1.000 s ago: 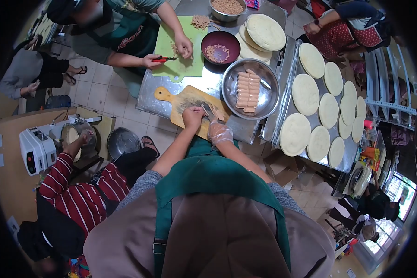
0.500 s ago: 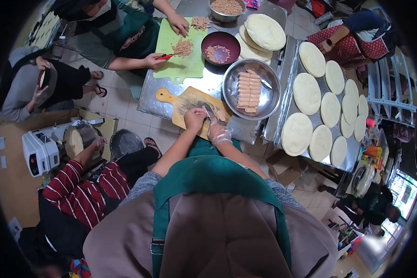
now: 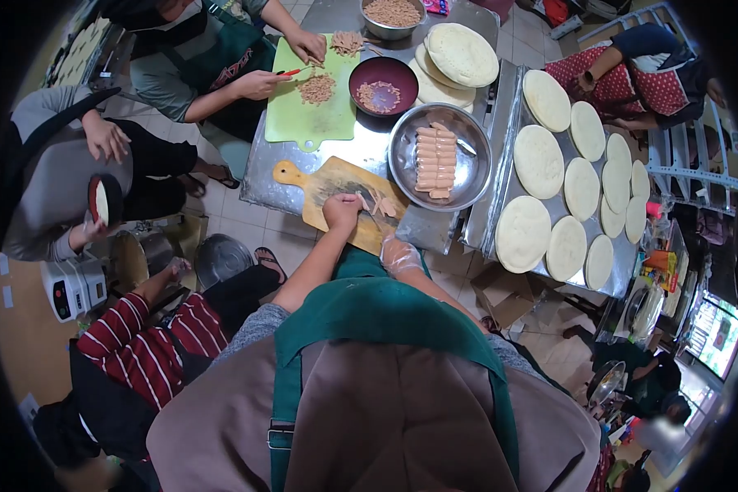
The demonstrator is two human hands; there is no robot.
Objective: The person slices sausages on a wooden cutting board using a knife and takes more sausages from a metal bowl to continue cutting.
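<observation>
My left hand (image 3: 343,211) is closed over the wooden cutting board (image 3: 325,185), fingertips pinching a small pale sausage piece. Beside its fingertips, cut sausage pieces (image 3: 385,206) lie on the board. My right hand (image 3: 399,255), in a clear plastic glove, is at the board's near right edge; its fingers are partly hidden and what it holds is unclear. A steel bowl (image 3: 476,174) behind the board holds rows of whole sausages (image 3: 437,162).
Across the table, a co-worker (image 3: 258,84) cuts on a green board (image 3: 291,121). A maroon bowl (image 3: 359,77), stacked flatbreads (image 3: 462,55) and a tray of round doughs (image 3: 539,162) stand around. Other people are at the left and right.
My right hand has drawn back from the sausage pieces towards the board's near edge. My left hand stays nearly in place. The co-worker at the left has come nearer, holding a round pan.
</observation>
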